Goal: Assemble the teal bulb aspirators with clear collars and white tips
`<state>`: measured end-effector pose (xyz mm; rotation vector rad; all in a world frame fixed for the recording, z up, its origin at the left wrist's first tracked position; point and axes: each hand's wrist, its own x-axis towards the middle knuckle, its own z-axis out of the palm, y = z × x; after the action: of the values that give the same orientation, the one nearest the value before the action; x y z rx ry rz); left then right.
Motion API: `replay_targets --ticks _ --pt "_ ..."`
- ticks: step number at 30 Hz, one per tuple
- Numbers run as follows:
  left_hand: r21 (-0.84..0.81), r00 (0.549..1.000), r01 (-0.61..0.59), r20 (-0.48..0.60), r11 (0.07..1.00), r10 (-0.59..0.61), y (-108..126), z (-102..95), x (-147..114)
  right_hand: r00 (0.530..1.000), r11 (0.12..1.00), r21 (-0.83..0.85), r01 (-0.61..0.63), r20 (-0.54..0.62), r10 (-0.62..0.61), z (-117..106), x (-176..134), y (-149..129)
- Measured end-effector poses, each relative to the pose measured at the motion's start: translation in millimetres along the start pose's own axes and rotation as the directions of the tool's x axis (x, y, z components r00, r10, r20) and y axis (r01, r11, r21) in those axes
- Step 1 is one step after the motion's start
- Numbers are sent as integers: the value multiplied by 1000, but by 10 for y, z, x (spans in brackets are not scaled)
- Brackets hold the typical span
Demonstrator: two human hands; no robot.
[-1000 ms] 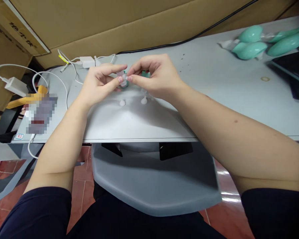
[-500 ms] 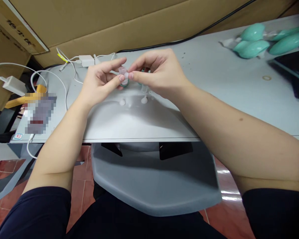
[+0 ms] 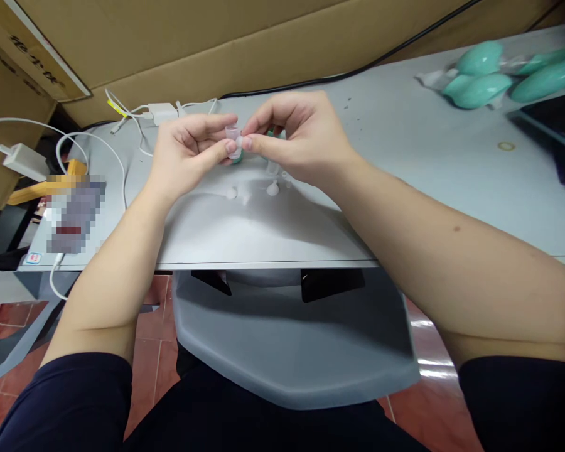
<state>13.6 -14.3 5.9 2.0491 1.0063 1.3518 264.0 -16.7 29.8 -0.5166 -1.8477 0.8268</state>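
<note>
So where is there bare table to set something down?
Free: between the right forearm and pale ring; between the small white pieces and the table's front edge. Crowded: around the left hand, the white adapters and the teal objects.

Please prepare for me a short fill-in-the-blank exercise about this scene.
Counting the left hand and right hand, ____ hands are at the translucent part.
The long cable along the cardboard is ____.
The floor tiles are ____.
Seen from the hands, the glossy green objects lie to the ____.

Missing words: two; black; red; right.
</note>
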Motion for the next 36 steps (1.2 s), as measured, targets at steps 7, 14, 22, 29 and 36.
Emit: replay_targets --ticks 7,14,22,29,36 --pt "3 1000 12 22 1000 -12 164 2 -57 999 999 -39 -29 23 30 -8 -15 -63" --pt "32 996 65 55 997 -66 222 6 -52 997 998 8 55 45 -55 25 -19 -28" --pt "2 988 134 72 991 -134 374 65 -34 1000 1000 11 -18 26 17 -3 8 -82" --pt "-79 976 180 138 980 -168 259 25 -15 993 999 9 -32 113 31 -44 34 34" --pt "-56 957 230 194 972 -215 341 44 -13 988 997 -69 -20 151 31 -112 2 54"
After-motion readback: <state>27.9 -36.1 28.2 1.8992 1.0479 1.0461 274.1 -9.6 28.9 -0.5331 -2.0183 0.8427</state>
